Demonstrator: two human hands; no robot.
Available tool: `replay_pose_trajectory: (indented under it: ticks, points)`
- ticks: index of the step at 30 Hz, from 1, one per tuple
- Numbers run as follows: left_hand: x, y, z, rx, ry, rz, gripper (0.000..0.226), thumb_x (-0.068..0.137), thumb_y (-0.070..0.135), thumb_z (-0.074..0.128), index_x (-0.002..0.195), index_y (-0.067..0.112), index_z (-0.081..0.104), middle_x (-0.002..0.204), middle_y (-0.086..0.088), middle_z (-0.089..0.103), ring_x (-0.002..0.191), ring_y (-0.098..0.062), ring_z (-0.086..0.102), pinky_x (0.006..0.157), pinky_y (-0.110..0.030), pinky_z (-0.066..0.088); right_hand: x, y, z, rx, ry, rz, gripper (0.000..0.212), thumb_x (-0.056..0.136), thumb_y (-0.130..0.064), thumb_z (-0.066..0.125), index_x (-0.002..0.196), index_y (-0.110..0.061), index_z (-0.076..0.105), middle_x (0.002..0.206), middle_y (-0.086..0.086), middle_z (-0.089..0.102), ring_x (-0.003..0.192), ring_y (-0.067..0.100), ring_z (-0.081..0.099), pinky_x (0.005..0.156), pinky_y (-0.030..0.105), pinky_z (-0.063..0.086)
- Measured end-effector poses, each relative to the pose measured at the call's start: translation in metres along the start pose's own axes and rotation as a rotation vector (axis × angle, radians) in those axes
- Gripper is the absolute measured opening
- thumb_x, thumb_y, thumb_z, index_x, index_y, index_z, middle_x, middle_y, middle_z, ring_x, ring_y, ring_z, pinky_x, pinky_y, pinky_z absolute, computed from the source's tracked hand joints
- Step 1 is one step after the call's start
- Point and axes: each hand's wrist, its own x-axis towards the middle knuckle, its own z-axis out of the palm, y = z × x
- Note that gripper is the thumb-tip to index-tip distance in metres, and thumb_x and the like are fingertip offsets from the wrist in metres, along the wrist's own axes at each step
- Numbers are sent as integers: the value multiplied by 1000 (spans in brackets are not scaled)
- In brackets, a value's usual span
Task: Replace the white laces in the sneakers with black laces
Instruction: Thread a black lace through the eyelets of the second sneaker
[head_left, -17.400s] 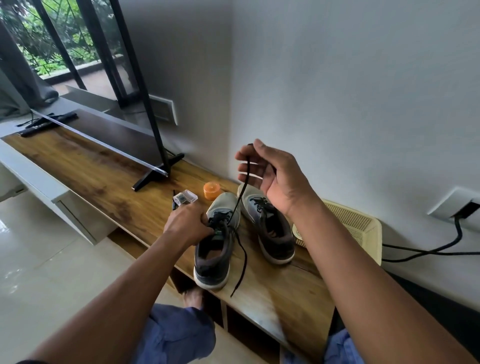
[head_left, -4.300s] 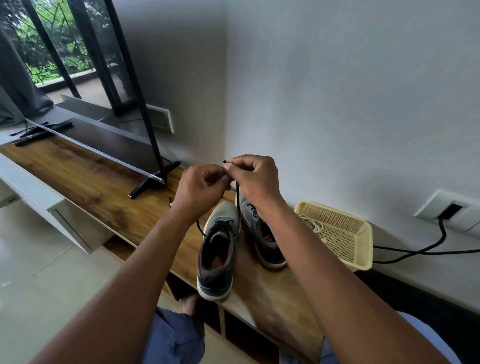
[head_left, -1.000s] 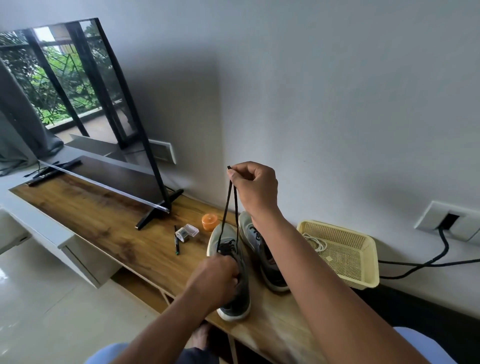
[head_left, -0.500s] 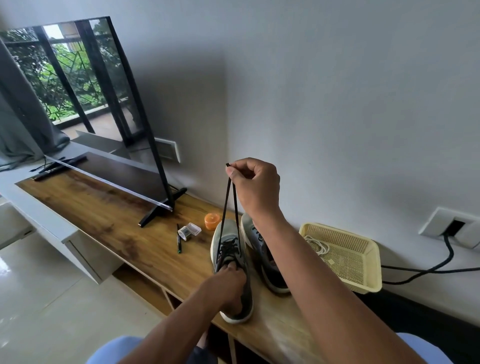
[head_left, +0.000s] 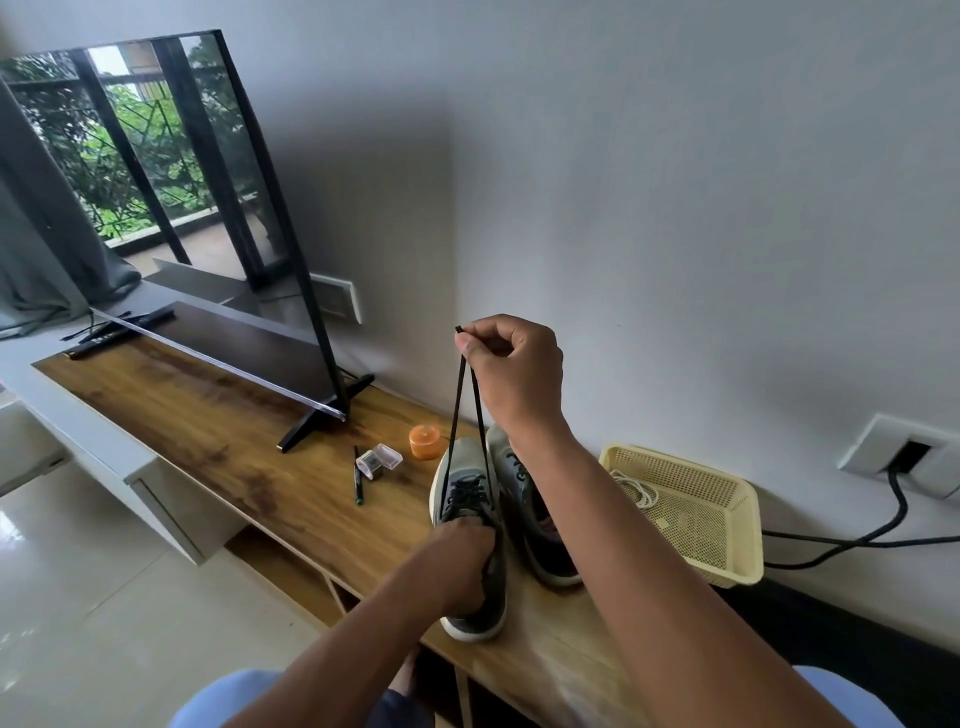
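Two grey sneakers side by side on wooden TV bench (head_left: 218, 415), long axes running toward wall, toes at wall end, heels near front edge. Left sneaker (head_left: 470, 525) carries black lace (head_left: 457, 415); both lace ends run up, near vertical, converging at top. Right hand (head_left: 511, 364) raised above toes, thumb and forefinger pinching both ends, remaining fingers curled. Left hand (head_left: 460, 564) low, fingers curled on left sneaker's collar and tongue. Right sneaker (head_left: 535, 525) partly hidden by right forearm. White lace (head_left: 636, 488) lies in yellow basket (head_left: 727, 525) just beside right sneaker.

home living room; television (head_left: 208, 234), wooden console (head_left: 234, 447)
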Motion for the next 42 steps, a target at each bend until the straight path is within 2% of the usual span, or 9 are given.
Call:
replay_pose_trajectory:
  ticks: [6,10,13,18,22,29,34,38,42]
  points:
    - [-13,-31,-37,-256,345,-174,29,94,40,65,70,26,61,67,7,61,59,-4,57,50,-15,37,0,3,-5,-30,-60,2,3,88,-24,81,85,-25,81,78,-11,76,77,6,71,82,34,60]
    - [-24,-64,-59,-730,680,-244,18,88,44,79,94,32,67,83,8,69,70,-8,66,56,-20,48,-1,1,-8,-16,-139,-12,4,88,-21,81,84,-23,80,72,-12,73,72,5,69,77,28,59]
    - [-20,-75,-57,-826,608,-144,44,81,49,85,119,45,65,105,12,67,82,-13,68,65,-26,50,-4,-1,-7,5,-212,-41,2,90,-19,79,90,-18,81,68,-13,70,69,6,68,73,22,57]
    - [-7,-55,-52,-789,506,-75,33,77,63,81,105,56,64,97,14,65,78,-7,63,66,-26,49,-13,-3,-4,68,-318,-30,5,94,-12,75,91,-13,79,71,1,75,63,21,73,69,43,65]
    - [2,-40,-54,-896,519,-79,15,86,52,79,92,38,75,63,20,66,53,2,58,54,-17,43,-14,0,-6,187,-346,43,4,93,-8,75,91,-10,78,77,7,77,70,28,75,76,49,65]
    - [16,-46,-54,-918,577,-132,21,86,40,84,95,22,78,93,1,74,66,-15,72,55,-24,58,-4,-2,-23,263,-267,84,5,91,-13,79,86,-15,80,74,9,70,53,13,50,56,30,48]
    - [29,-64,-48,-815,569,-158,14,84,46,84,76,38,78,74,-3,68,58,-8,56,57,-33,48,6,7,-55,308,-691,194,4,92,0,72,91,0,76,69,14,65,59,27,60,60,36,58]
    - [30,-72,-50,-871,514,-172,23,85,22,85,71,39,80,64,2,69,49,-2,50,53,-27,44,7,30,-73,117,-1086,339,5,92,0,73,94,-2,77,73,16,68,59,26,64,63,35,59]
    - [21,-74,-57,-1078,377,-123,14,88,3,80,79,15,82,65,-6,69,54,-12,59,50,-26,51,-10,62,-61,-147,-1094,466,4,88,-6,80,92,-7,79,80,10,71,68,18,65,61,30,58]
